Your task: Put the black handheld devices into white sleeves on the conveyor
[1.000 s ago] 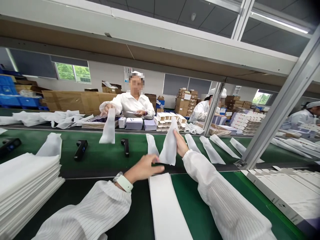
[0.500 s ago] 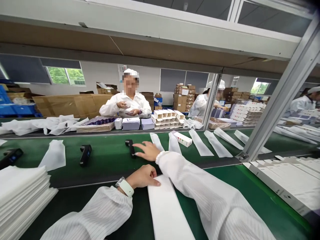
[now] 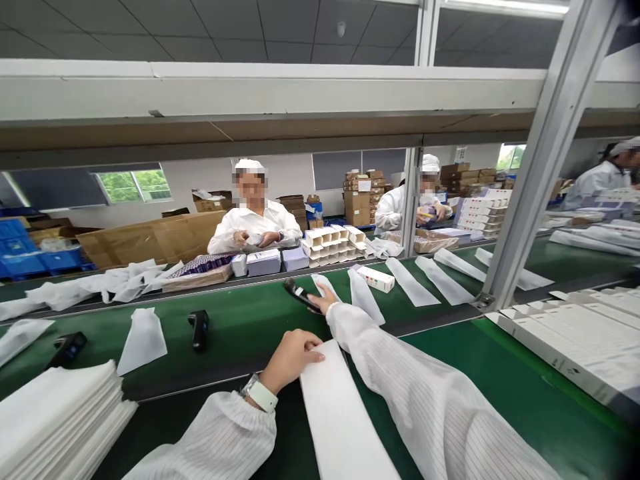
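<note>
Left hand (image 3: 293,357): thumb and fingers pinched on the far end of a white sleeve stack (image 3: 345,413), which runs from the fingertips back toward the wearer. White-banded watch (image 3: 261,395) on the wrist.

Right hand (image 3: 326,300): beyond the left hand and a little to its right, the two near each other but apart. Fingers closed on the right end of a black device (image 3: 300,293), tilted, over the green belt (image 3: 250,317).

Second device (image 3: 199,330): on the belt, left of both hands. Third device (image 3: 70,347): same belt, farther left. Translucent sleeve (image 3: 143,340): lying between these two.

Loose sleeve (image 3: 366,293): on the belt, just right of the right hand. Small printed box (image 3: 376,279): beside that sleeve; more sleeves farther right.

White sheet pile (image 3: 60,420): well left of the left hand. White box row (image 3: 575,340): well right of the right hand.

Co-worker (image 3: 255,227) in white cap and coat: opposite, beyond both hands. Open cartons (image 3: 333,247): stacked past the right hand, across the belt.
</note>
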Tool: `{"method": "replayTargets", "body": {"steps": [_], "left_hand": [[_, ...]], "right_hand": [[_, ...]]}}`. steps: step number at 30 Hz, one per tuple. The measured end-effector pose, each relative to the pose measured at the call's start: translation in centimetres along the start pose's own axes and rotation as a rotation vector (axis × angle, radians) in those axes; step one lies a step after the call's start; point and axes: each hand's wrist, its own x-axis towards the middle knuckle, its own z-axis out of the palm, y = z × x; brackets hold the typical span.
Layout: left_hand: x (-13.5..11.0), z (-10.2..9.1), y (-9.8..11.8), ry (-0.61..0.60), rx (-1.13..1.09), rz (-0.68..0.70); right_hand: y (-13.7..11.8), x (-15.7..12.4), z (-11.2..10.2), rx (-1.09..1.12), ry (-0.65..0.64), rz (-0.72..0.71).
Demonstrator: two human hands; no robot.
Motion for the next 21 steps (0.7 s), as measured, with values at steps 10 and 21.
{"method": "replayTargets", "body": {"steps": [10,21], "left_hand": [[-0.5,1.6,-0.2,0.313,0.345,0.287],[-1.0,2.1,-0.7,0.354,0.469,0.342]], "right_hand": [[-7.1,-6.6,-6.4,0.433,-0.032,0.006],[-7.1,-8.0,-5.1,0.363,-0.062,-0.012]]}}
